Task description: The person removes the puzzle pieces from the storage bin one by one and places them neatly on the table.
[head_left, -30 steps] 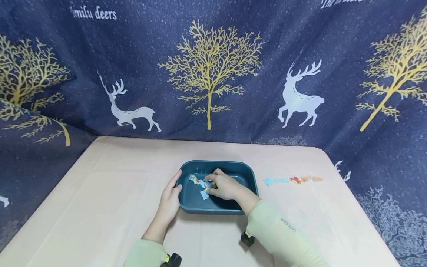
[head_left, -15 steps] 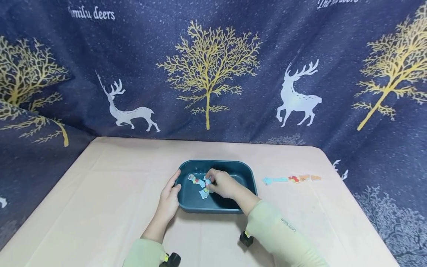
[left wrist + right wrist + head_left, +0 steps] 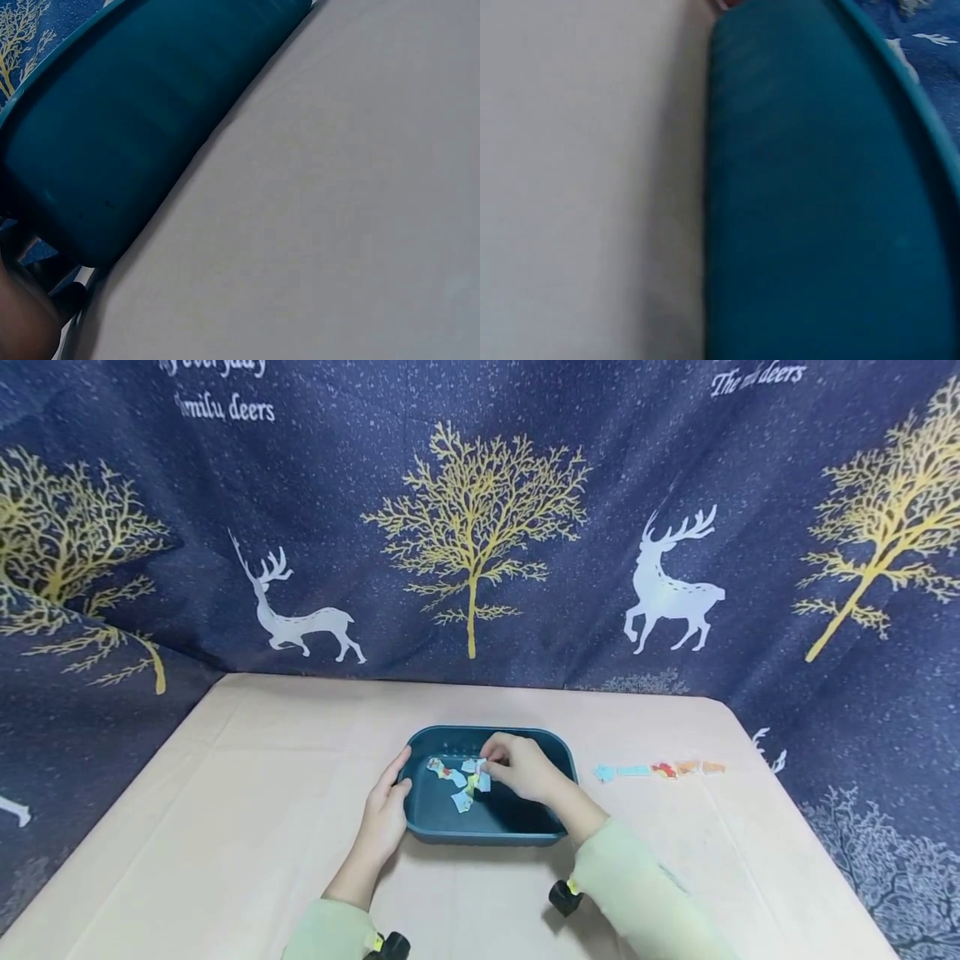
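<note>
My left hand (image 3: 386,810) holds the left end of a dark teal tray (image 3: 487,839), its fingers along the outer wall. In the left wrist view those fingers (image 3: 56,270) bend round the tray's end. Over the inside of the tray, my right hand (image 3: 522,768) pinches a small light-blue puzzle piece (image 3: 482,767) between thumb and forefinger. Below and beside it lie several loose pieces: a blue one (image 3: 462,802), a yellowish one (image 3: 472,783) and a long one with red on it (image 3: 446,772). The right wrist view shows only the tray's outer side (image 3: 810,180).
Right of the tray, several puzzle pieces lie in a row on the pale tablecloth (image 3: 247,827): a blue piece (image 3: 603,773), a red one (image 3: 663,770) and an orange one (image 3: 712,767). A dark blue curtain (image 3: 420,610) with deer and trees hangs behind the table.
My right hand has moved slightly right and up from the pile, with a piece at its fingertips. More of the loose pieces now show. My left hand keeps its place on the tray.
</note>
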Motion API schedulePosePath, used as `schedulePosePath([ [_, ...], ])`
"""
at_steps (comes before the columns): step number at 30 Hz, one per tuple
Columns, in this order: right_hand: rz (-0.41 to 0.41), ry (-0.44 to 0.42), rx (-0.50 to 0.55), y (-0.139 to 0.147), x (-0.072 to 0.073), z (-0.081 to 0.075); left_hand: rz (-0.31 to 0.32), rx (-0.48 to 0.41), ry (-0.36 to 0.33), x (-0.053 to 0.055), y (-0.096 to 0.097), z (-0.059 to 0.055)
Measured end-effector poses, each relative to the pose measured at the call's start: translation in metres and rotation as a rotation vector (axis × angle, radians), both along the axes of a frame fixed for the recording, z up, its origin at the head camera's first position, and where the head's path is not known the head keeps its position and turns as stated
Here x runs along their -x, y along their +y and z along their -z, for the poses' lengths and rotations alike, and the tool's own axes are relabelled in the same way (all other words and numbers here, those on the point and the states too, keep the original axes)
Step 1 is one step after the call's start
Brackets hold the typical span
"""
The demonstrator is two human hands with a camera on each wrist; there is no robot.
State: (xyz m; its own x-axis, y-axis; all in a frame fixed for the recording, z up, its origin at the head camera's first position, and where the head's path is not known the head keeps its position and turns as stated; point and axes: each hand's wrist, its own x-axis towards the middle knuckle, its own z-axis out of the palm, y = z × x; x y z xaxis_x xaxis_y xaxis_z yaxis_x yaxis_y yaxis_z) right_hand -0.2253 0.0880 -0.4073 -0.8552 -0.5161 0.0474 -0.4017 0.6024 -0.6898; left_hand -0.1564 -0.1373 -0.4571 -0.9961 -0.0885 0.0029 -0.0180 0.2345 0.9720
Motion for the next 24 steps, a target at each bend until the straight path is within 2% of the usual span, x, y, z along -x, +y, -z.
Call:
schedulePosePath([
  [8,0.097,-0.057,0.143,0.017,-0.007,-0.011,-0.018,-0.014,0.014,-0.001,0.001,0.001],
  [13,0.147,-0.071,0.220,0.030,-0.011,-0.010,-0.018,-0.006,0.020,-0.001,0.000,0.001],
  [19,0.195,-0.070,0.367,0.044,-0.015,-0.010,-0.017,-0.002,0.022,0.000,-0.001,0.001],
  [24,0.232,-0.117,0.462,0.054,-0.022,-0.010,-0.015,0.003,0.013,-0.001,-0.001,-0.001],
])
